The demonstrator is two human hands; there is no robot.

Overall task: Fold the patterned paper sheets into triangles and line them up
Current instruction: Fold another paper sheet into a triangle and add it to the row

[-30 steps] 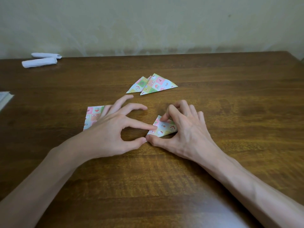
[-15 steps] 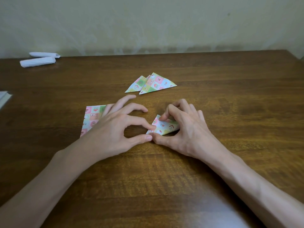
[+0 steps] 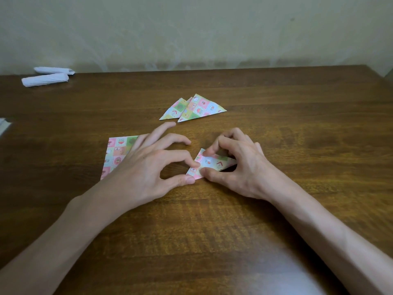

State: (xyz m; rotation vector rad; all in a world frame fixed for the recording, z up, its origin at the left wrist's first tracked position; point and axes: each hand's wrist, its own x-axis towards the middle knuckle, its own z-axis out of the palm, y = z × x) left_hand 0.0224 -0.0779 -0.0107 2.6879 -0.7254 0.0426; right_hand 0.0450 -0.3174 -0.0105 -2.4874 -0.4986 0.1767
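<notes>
Paper triangle (image 3: pixel 209 163) lies pinched between left hand (image 3: pixel 146 169) and right hand (image 3: pixel 242 169).

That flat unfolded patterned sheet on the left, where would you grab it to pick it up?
Probably its far left corner, coming from the left. The unfolded sheet lies flat on the table, so no edge stands up; its right part is hidden by the left hand, while the left edge is bare. Lift that corner with a fingertip, then pinch.

Bare forearms converge from the lower corners; left hand (image 3: pixel 148 169) and right hand (image 3: pixel 242 167) meet, thumbs and curled forefingers pinching one folded paper triangle (image 3: pixel 212 162).
</notes>
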